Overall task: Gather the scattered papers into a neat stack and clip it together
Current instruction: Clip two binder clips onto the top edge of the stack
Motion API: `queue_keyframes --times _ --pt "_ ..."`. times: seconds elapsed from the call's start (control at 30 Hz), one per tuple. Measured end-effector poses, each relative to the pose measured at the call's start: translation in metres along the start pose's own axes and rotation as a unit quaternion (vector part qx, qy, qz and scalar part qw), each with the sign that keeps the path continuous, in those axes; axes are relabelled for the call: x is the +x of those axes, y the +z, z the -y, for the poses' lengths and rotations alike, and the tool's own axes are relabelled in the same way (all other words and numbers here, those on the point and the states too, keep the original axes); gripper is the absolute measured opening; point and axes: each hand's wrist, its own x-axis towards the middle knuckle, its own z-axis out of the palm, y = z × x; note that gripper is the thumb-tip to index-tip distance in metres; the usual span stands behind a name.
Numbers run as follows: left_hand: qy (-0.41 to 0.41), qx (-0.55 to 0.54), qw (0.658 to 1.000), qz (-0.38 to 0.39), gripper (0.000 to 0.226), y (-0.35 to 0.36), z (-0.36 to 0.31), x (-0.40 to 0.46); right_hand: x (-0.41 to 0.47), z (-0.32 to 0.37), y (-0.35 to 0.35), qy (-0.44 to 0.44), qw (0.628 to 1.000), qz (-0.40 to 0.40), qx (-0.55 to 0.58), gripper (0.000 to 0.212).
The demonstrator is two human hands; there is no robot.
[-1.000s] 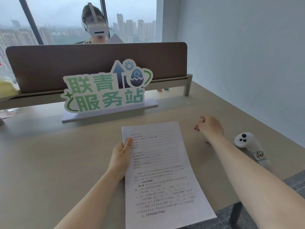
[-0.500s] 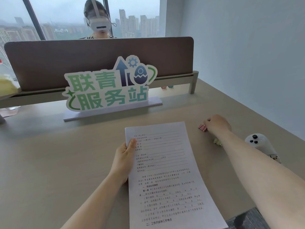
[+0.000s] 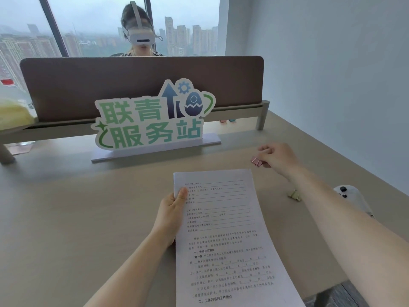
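Right now your left hand (image 3: 171, 214) has its grip on the left edge of the paper stack (image 3: 223, 231), thumb laid on the top sheet; the sheets look squared up, lying in the middle of the worktop (image 3: 88, 218) with the near end running out of view at the bottom. How many sheets are in it cannot be told. Your right hand (image 3: 276, 158) is past the stack's far right corner, apart from the paper, its grip pinching one pink binder clip (image 3: 256, 161) at the fingertips. A second clip, yellowish (image 3: 294, 195), lies loose on the worktop just right of the stack, beside your right forearm. Two more small clips (image 3: 228, 121) sit far back under the divider panel (image 3: 141, 85), so four clips show in all. One white controller (image 3: 352, 198) rests near the worktop's right edge, close to the wall (image 3: 332, 85). To the left of the stack you have a broad bare stretch of worktop; behind it, bare surface runs up to one standing sign (image 3: 152, 120) with green characters. A person in a headset (image 3: 140, 29) sits beyond the divider.
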Motion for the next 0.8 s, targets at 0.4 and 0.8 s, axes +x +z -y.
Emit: queue_keyframes --times 0.4,0.8 --pt "0.014 -0.016 1.0 0.005 0.037 0.0 0.001 -0.003 -0.047 0.102 0.073 -0.258 0.953 0.162 0.006 0.02" --pt "0.043 -0.05 0.997 0.035 0.031 0.0 0.006 -0.003 -0.029 0.125 0.092 -0.275 0.931 0.239 -0.036 0.013"
